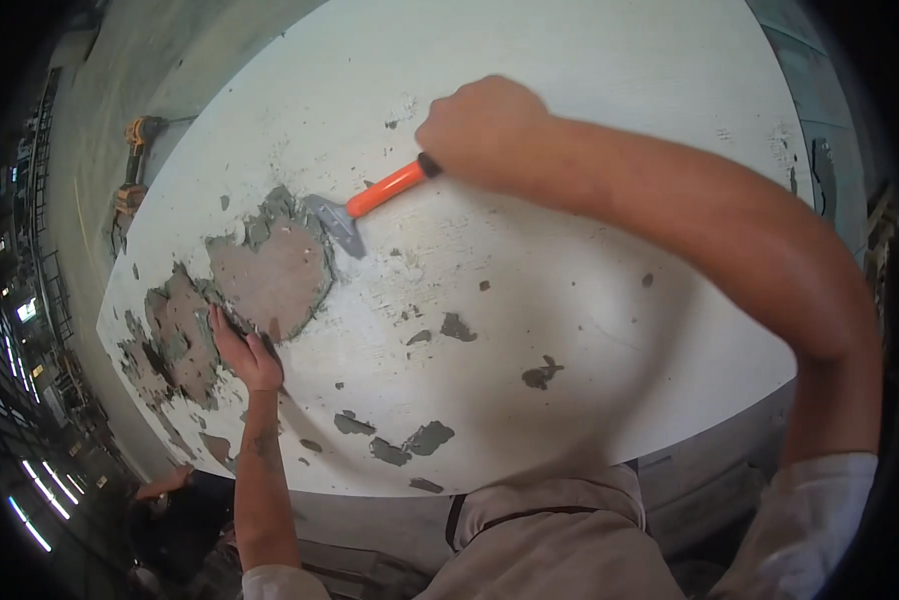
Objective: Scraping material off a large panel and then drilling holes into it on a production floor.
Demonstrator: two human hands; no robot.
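My right hand point(485, 130) is wrapped round the end of a scraper with an orange handle point(390, 188). Its wide grey metal blade point(340, 226) meets the white panel point(570, 180) at the right rim of a bare reddish-brown patch point(280, 280). Ragged grey-green coating borders that patch. Fingers stretched out, my left hand point(245, 355) rests at the lower edge of the patch and holds nothing that I can see. Peeled coating point(175, 345) lies to the left of it.
Loose grey flakes are scattered over the panel, among them one piece point(458, 327) near the middle and another point(431, 437) toward the near edge. An orange power tool point(135, 165) lies beyond the left edge. Another person point(175, 510) is at the lower left.
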